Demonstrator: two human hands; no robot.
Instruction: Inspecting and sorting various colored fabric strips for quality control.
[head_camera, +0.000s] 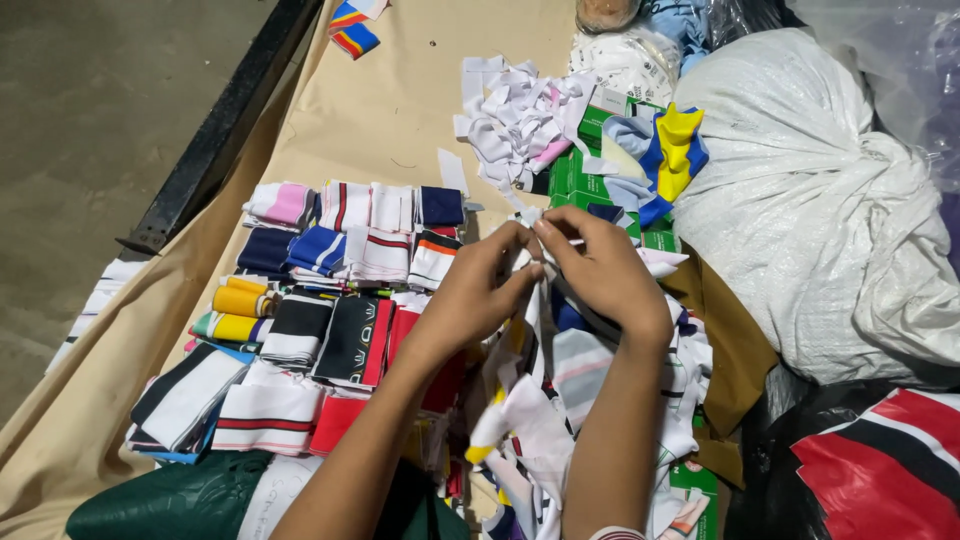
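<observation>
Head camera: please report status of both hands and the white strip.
Left hand and right hand both pinch white fabric strip. Folded striped pieces lie left. Nothing blocks.

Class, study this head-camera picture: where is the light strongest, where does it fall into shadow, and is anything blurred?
Head view: the light is brightest on the white woven sack and the white strip pile; the floor at left and the lower right corner are dim; both hands, left hand and right hand, look sharp, pinching a white strip; edges bend slightly, as with a wide lens.
</observation>
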